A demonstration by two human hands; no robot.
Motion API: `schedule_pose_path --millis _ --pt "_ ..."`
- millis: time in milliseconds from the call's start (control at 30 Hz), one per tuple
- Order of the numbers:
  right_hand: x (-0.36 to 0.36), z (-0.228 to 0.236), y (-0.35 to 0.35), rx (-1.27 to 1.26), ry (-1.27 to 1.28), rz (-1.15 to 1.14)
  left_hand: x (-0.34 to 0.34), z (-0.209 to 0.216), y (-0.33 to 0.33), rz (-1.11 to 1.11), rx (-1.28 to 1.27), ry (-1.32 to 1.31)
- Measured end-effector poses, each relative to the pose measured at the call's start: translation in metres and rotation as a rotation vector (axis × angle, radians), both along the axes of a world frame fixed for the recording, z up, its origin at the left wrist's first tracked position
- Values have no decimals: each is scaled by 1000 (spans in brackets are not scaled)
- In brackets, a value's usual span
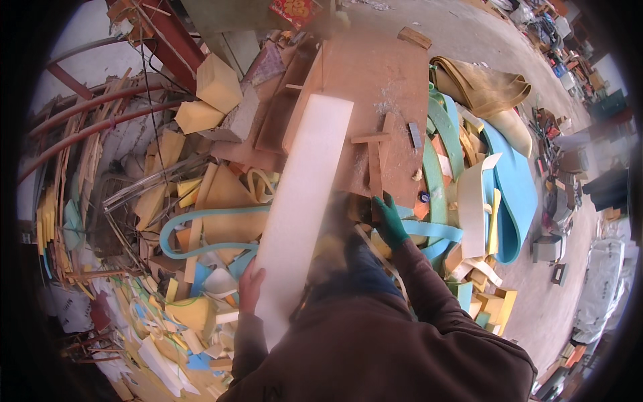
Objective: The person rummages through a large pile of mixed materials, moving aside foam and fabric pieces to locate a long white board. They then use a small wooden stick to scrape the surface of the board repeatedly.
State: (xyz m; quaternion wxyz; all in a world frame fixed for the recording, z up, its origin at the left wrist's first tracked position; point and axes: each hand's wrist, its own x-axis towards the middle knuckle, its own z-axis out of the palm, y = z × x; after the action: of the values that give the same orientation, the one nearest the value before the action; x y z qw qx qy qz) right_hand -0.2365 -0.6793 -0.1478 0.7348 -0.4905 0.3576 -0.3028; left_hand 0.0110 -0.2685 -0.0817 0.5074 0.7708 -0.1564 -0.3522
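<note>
Two hands in view, left bare, right gloved in green. Left hand (250, 288): low, close to the torso, forearm short and bent up from the lower edge in a brown sleeve (248, 343); fingers closed in on the left long edge of a white board (305, 201), the thumb side against its face. Right hand (392, 228): arm reaching further forward and angled inward, fingers pointing away from the body at the near end of a T-shaped wooden piece (376, 164); whether they grip it or only touch it, cannot tell. Board position: slanting, far end over the left part of a brown tabletop (402, 74), near end beside the torso. Edges: the board's right long edge runs apart from the wooden T, with brown surface showing between; a small dark block (414, 135) lies right of the T, near the tabletop's right edge. Beyond that edge, green strips (439, 134) and a blue foam sheet (512, 194) crowd the side. Left of the board, a blue strip (201, 214) loops up close to its edge. Open room: concrete floor (462, 30) stretches past the tabletop's far right corner.
</note>
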Motion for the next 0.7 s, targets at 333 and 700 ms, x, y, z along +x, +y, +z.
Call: schedule_pose_path --millis 333,700 --pt "10 35 -7 146 138 -72 1 13 -11 9 -36 86" --pt "-20 82 -28 -1027 1076 13 4 9 -7 -23 -66 54"
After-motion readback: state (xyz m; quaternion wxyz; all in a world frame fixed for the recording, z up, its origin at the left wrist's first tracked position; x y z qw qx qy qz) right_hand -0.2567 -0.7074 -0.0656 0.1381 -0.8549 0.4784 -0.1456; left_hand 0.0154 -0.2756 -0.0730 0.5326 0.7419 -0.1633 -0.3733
